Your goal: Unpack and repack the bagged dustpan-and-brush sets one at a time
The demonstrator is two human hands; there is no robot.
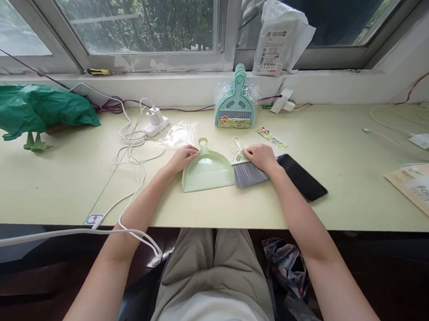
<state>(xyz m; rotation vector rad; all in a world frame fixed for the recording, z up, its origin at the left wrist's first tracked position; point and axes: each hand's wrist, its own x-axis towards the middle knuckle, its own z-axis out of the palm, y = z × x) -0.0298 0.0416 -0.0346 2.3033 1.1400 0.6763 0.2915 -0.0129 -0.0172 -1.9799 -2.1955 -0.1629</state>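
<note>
A small pale green dustpan [207,170] lies flat on the desk in front of me. My left hand [183,158] rests on its left edge, fingers curled against the rim near the handle. Right beside the pan lies a mini brush [245,171] with a green handle and grey bristles. My right hand [260,156] lies over the brush's handle end, fingers closed down on it. Behind them, a wrapped stack of teal dustpan sets [235,101] stands against the wall. An empty clear wrapper [179,133] and a printed label card [272,136] lie nearby.
A black phone [302,177] lies just right of my right wrist. White cables and chargers [152,121] spread over the left of the desk [55,181]. A green plastic bag [33,108] sits far left, a white parcel [278,37] on the sill, packets [418,188] at right.
</note>
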